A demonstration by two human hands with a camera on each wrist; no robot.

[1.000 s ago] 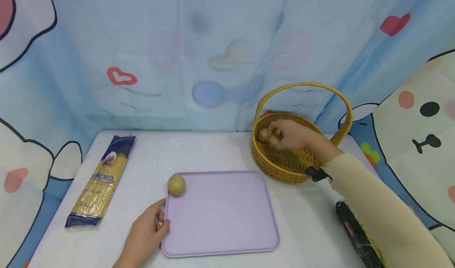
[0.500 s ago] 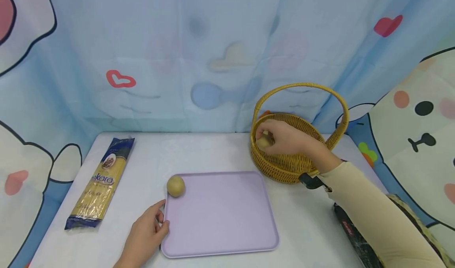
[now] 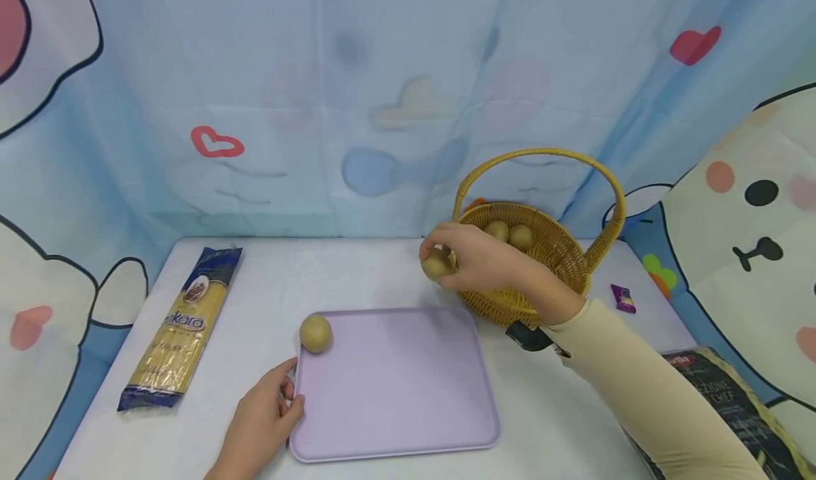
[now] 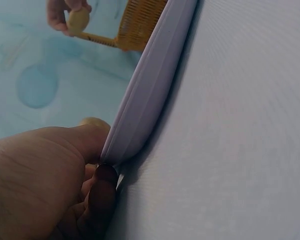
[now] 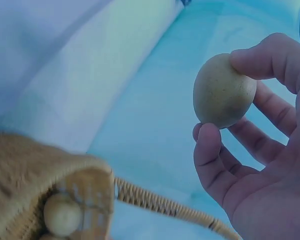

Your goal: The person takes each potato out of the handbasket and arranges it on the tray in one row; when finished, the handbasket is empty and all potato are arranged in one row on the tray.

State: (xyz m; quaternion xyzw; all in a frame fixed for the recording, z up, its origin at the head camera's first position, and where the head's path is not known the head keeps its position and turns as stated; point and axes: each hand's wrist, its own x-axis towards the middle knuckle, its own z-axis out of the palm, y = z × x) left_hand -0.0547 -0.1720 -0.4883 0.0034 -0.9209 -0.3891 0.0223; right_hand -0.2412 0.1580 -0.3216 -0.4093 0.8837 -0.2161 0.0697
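**Potato in the air beside the basket**

The right hand [image 3: 484, 257] has a potato [image 3: 436, 264] pinched between thumb and fingers [image 5: 215, 155], curled round it, held above the worktop [image 3: 357, 275] just left of the basket [image 3: 548, 267]. Two more potatoes sit inside the basket. The left hand [image 3: 261, 420] grips the tray [image 3: 395, 381] at its near-left edge, thumb on top. Another potato [image 3: 315, 332] rests at the tray's far-left corner.
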